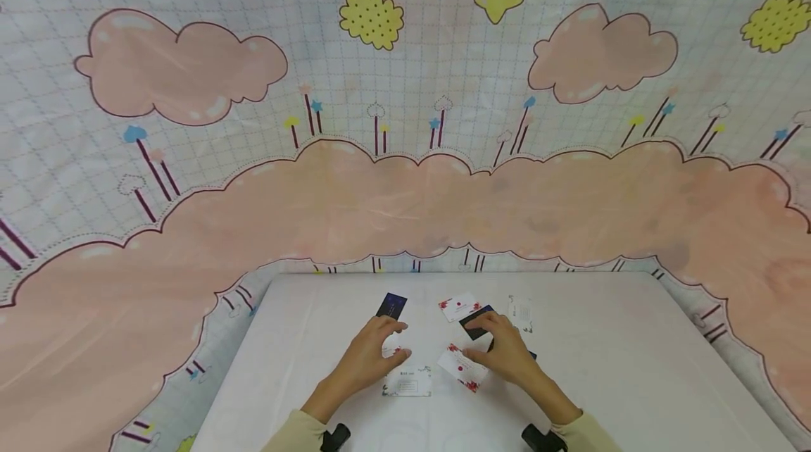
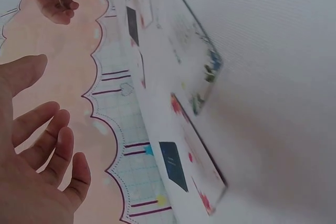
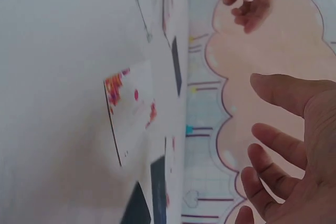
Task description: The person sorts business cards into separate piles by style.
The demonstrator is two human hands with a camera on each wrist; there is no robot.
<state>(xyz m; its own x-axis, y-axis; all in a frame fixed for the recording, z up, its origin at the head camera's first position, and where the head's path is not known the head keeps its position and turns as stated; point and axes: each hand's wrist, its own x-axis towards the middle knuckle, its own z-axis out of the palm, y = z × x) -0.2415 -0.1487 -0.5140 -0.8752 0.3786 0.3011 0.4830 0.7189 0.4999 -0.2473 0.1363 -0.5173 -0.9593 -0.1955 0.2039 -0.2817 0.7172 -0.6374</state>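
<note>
Several small cards lie on a white table (image 1: 608, 367). My left hand (image 1: 399, 341) hovers with fingers spread and relaxed, holding nothing, over a card with red marks (image 1: 396, 352). A pale printed card (image 1: 407, 381) lies just in front of it, and a dark blue card (image 1: 391, 305) just beyond. My right hand (image 1: 475, 343) is also empty, fingers loose, above a black card (image 1: 476, 322) and a white red-flowered card (image 1: 465, 369). The left wrist view shows the left hand (image 2: 37, 156) clear of the table. The right wrist view shows the right hand (image 3: 294, 150) clear as well.
Another red-flowered white card (image 1: 459, 306) and a pale card (image 1: 521, 312) lie further back on the table. A cloth printed with pink clouds (image 1: 405, 205) hangs behind and around the table. Bare white tabletop stretches left and right of the cards.
</note>
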